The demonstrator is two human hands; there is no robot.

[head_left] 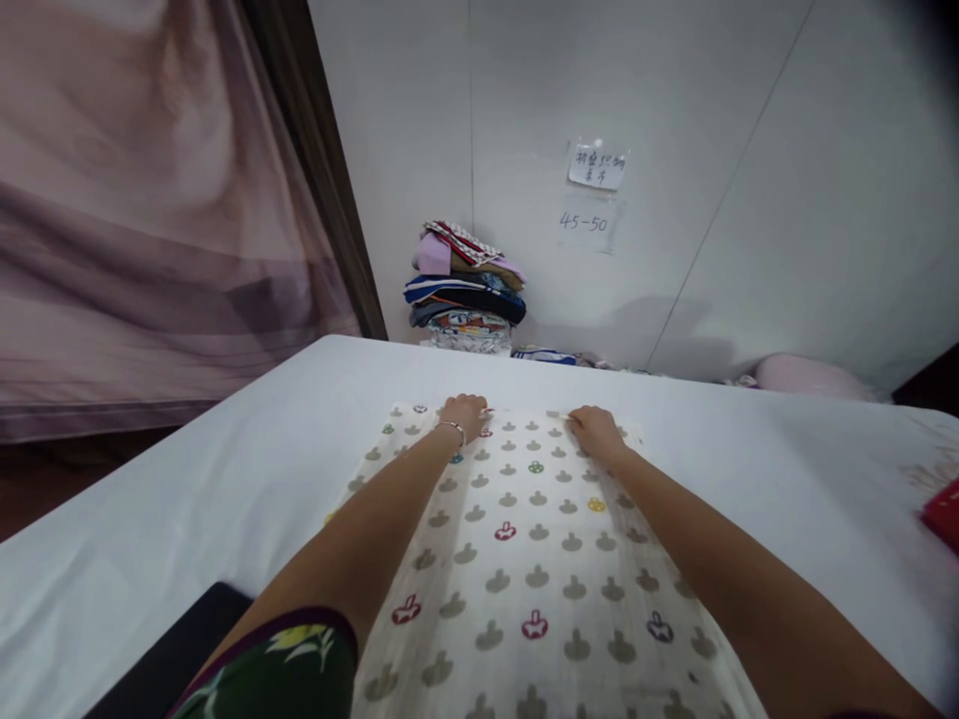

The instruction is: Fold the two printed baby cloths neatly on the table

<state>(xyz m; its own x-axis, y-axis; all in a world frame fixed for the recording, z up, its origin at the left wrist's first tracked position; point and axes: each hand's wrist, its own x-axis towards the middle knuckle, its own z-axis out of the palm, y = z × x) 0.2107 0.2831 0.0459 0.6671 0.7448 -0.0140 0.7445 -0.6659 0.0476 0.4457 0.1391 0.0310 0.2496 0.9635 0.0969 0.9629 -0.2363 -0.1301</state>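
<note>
A white cloth [516,499] printed with grey and coloured mushroom shapes lies spread on the white-covered table, running from its far edge down to my body. My left hand [465,414], with a bracelet at the wrist, is closed on the cloth near its far edge, left of the middle. To the right, my right hand [597,432] pinches that same far edge between thumb and fingers. Some fingertips of both hands are hidden behind the knuckles. Slight folds run lengthwise through the cloth beneath my forearms.
Beyond the white table [247,439] stands a stack of folded fabrics [469,285] against the wall. Two paper notes [597,166] hang there. A dark flat object [180,649] lies at lower left, a red item [944,514] at the right edge. A pinkish curtain [150,220] hangs at left.
</note>
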